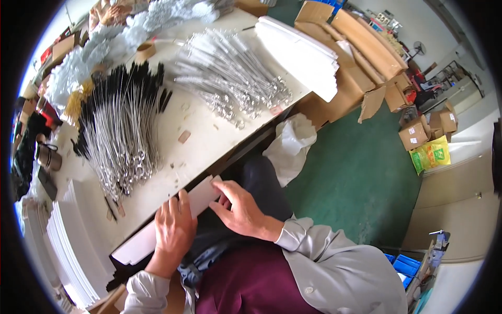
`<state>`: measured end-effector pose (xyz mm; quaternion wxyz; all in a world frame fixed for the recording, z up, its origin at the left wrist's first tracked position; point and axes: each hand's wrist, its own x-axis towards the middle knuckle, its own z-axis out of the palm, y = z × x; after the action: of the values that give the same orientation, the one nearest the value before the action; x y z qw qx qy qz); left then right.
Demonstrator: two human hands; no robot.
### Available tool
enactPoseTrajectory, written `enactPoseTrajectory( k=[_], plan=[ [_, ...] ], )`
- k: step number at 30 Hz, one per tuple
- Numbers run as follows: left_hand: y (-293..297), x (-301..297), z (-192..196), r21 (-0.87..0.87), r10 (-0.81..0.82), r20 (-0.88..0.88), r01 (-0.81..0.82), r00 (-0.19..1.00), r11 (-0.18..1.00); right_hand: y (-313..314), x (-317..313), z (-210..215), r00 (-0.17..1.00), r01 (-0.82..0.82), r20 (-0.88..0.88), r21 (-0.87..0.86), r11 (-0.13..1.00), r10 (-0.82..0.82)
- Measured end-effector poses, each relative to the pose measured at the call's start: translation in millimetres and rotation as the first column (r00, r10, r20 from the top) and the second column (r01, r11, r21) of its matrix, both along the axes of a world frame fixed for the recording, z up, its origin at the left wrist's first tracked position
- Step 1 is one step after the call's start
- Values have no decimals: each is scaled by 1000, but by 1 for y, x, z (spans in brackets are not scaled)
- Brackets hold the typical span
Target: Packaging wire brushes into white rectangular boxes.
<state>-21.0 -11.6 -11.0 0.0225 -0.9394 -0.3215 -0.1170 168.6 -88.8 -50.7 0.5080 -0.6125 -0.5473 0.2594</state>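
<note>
A long, narrow white carton [201, 195] lies slantwise along the table's near edge, in front of my body. My left hand [175, 227] is laid over its middle, with the fingers bent across the top and gripping it. At its right end, my right hand [238, 209] pinches the carton between thumb and fingers. Beyond my left hand, a heap of thin wire brushes with black bristles [123, 120] has its looped ends toward me. A second heap of pale-bristled wire brushes [230, 78] lies farther right.
White flat cartons [78, 235] are stacked at the left, and more white cartons [298, 52] lie at the table's far right. Large cardboard boxes [350, 78] stand beyond the table. A white sack [293, 144] hangs by its edge. Across the table, another person's hand [112, 13] shows.
</note>
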Motion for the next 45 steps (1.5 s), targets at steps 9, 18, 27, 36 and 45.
enactPoseTrajectory(
  k=[9,18,27,36,45],
  plan=[
    [-9,-7,-26,-78,-13,97,21,995,997,6,25,-7,960,-190,-247,-220,957,134],
    [-13,-10,-30,-104,-35,136,50,990,993,6,38,27,817,-413,-562,-408,814,133],
    [-17,-14,-32,-259,-26,137,61,990,964,13,51,18,616,-625,-787,-470,624,24],
    [-10,-21,-26,-354,55,128,-6,990,935,11,34,37,738,-333,618,-15,943,271],
    [-7,-10,-23,-349,35,264,62,964,935,32,25,26,522,-541,720,-135,830,457]
  ],
)
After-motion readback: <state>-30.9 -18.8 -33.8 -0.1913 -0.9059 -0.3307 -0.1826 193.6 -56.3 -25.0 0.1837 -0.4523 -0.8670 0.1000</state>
